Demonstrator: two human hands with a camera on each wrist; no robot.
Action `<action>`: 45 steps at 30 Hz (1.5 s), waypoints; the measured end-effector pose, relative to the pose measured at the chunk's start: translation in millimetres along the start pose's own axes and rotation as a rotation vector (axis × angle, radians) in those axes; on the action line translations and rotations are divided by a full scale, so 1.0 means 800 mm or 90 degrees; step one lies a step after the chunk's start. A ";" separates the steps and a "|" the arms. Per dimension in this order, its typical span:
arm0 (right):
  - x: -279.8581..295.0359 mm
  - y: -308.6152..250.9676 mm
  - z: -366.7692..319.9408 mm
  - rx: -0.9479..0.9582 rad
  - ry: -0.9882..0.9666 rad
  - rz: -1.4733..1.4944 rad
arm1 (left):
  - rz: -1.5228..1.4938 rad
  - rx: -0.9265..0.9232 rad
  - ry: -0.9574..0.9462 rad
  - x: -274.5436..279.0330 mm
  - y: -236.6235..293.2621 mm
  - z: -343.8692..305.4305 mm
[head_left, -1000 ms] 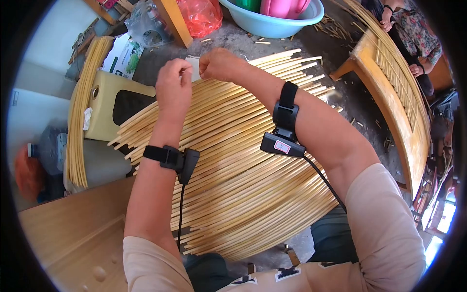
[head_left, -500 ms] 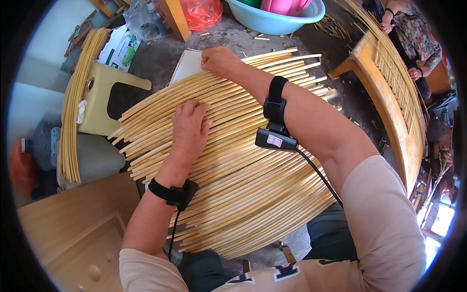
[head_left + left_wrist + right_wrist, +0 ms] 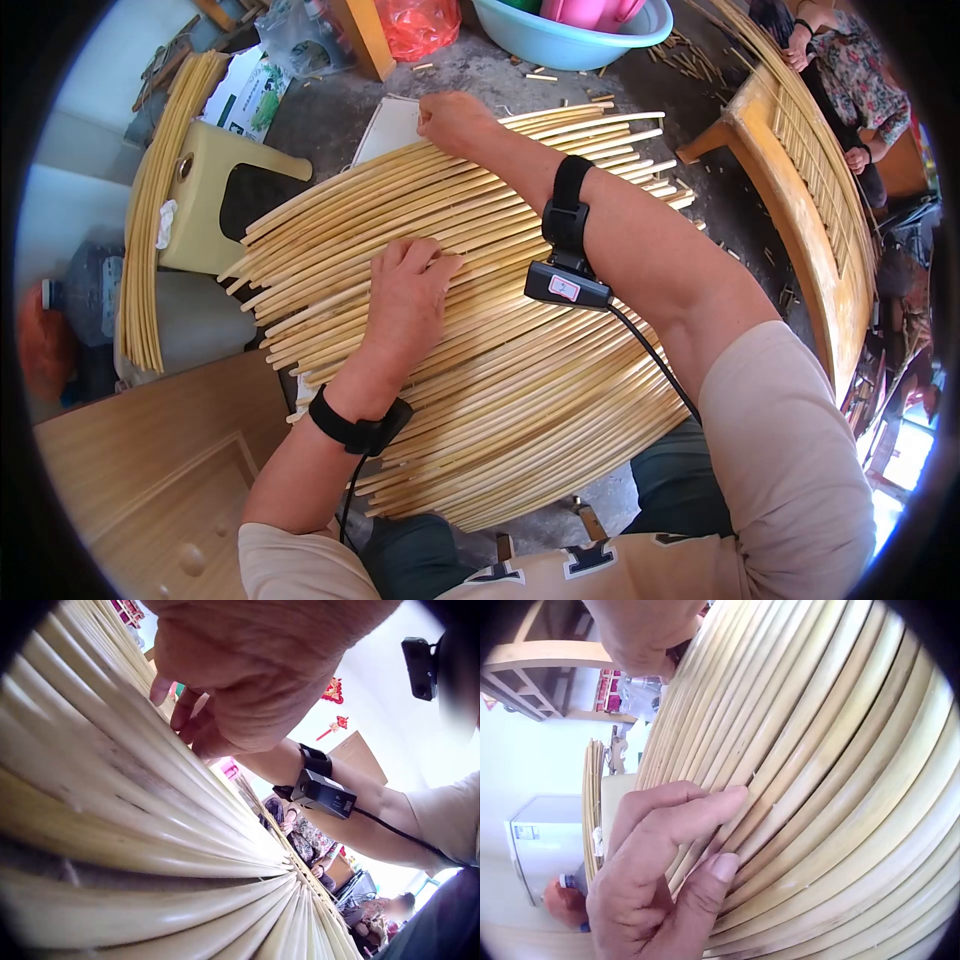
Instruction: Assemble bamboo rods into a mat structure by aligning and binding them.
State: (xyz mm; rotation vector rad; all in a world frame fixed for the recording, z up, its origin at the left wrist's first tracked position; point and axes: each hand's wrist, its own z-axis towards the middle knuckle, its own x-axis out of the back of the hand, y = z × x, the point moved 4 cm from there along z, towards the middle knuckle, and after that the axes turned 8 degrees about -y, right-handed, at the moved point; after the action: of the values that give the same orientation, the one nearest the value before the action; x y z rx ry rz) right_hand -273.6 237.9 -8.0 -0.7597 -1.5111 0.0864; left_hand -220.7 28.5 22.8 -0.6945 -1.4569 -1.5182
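Note:
A wide fan of curved pale bamboo strips (image 3: 520, 330) lies across my lap. My left hand (image 3: 410, 290) rests on the middle of the fan, its fingers spread over the strips and their tips touching them. In the left wrist view the left hand's fingertips (image 3: 180, 712) press on the bamboo strips (image 3: 150, 825). My right hand (image 3: 455, 120) is a fist at the fan's far edge, curled round the outermost strips. The right wrist view shows the left hand (image 3: 660, 862) on the strips (image 3: 832, 787) and the right hand (image 3: 641, 634) above it at the edge.
A yellow plastic stool (image 3: 195, 195) and a second bundle of strips (image 3: 145, 220) stand at the left. Beyond are a blue basin (image 3: 570, 45) and a red bag (image 3: 420, 25). A wooden frame (image 3: 800, 190) with another person (image 3: 855, 70) is at the right. A wooden board (image 3: 150, 470) lies near left.
My left hand came down from beside the right hand at the far edge onto the middle of the fan, then slid a little nearer and rightward. The right hand stayed put.

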 end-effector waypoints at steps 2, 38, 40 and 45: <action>0.000 0.000 -0.001 -0.004 -0.007 -0.004 | -0.022 0.007 -0.047 0.001 -0.011 0.002; -0.007 -0.001 -0.002 -0.032 -0.007 -0.008 | -0.088 -0.047 -0.118 -0.021 0.035 -0.054; -0.006 -0.001 -0.004 -0.029 0.009 -0.007 | -0.079 -0.038 -0.117 -0.024 0.046 -0.062; -0.006 0.000 -0.001 -0.032 0.013 -0.021 | -0.079 0.037 -0.059 -0.025 0.062 -0.068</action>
State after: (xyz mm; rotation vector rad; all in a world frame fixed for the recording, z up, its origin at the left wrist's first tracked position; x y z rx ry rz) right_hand -273.3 234.9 -11.9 -0.7734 -1.5110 0.0164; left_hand -158.8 -15.8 20.5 -0.6569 -1.6340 -1.5486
